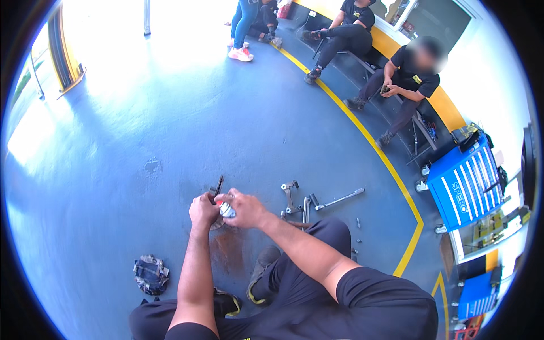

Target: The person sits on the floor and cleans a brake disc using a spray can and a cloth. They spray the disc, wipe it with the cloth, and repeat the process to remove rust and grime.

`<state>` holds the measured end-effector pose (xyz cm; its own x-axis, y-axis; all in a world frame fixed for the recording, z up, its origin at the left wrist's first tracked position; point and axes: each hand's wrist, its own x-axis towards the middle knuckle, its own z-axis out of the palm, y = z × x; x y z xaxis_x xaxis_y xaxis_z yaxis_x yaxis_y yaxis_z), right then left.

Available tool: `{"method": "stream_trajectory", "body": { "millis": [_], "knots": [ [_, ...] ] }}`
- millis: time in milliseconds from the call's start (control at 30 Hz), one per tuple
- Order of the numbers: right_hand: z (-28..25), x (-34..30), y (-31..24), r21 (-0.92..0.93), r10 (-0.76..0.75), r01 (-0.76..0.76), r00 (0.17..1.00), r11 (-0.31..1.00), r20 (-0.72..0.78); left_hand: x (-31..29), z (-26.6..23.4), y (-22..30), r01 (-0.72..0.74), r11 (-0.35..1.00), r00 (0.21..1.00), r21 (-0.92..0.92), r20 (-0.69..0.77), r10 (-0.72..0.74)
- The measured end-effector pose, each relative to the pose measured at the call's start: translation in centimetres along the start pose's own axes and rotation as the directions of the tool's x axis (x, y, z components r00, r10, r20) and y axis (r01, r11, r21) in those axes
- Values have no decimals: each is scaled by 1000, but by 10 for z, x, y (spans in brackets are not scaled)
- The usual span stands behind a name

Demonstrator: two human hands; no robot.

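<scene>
The small spray can [227, 210] sits in my right hand [245, 208], fingers wrapped round it, held low over the blue floor [141, 130] right against the dark metal part [217, 188] that my left hand [203, 209] grips closed. Both hands nearly touch, so I judge the spray could hit my left fingers or drift past the part onto the rusty stain [229, 249] below. The part could also twist in my grip. Loose wrenches and sockets [317, 203] lie just right of my knee; shifting might kick them.

Bright daylight, upper left | floor [141, 102] glare | fisheye-bent edges | perhaps slight blur
</scene>
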<state>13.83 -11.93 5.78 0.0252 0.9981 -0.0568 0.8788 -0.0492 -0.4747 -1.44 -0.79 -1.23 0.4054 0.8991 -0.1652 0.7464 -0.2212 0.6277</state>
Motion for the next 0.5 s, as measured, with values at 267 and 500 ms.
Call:
{"method": "stream_trajectory", "body": {
  "millis": [267, 500],
  "knots": [
    [-3, -10, -4, -13, 2, -2, 1000, 1000, -9, 1, 20, -6, -147, 984, 989, -104, -38, 143],
    [-3, -10, -5, -14, -9, 9, 1000, 1000, 1, 6, 29, -12, -180, 970, 982, -162, -82, 168]
  ]
}}
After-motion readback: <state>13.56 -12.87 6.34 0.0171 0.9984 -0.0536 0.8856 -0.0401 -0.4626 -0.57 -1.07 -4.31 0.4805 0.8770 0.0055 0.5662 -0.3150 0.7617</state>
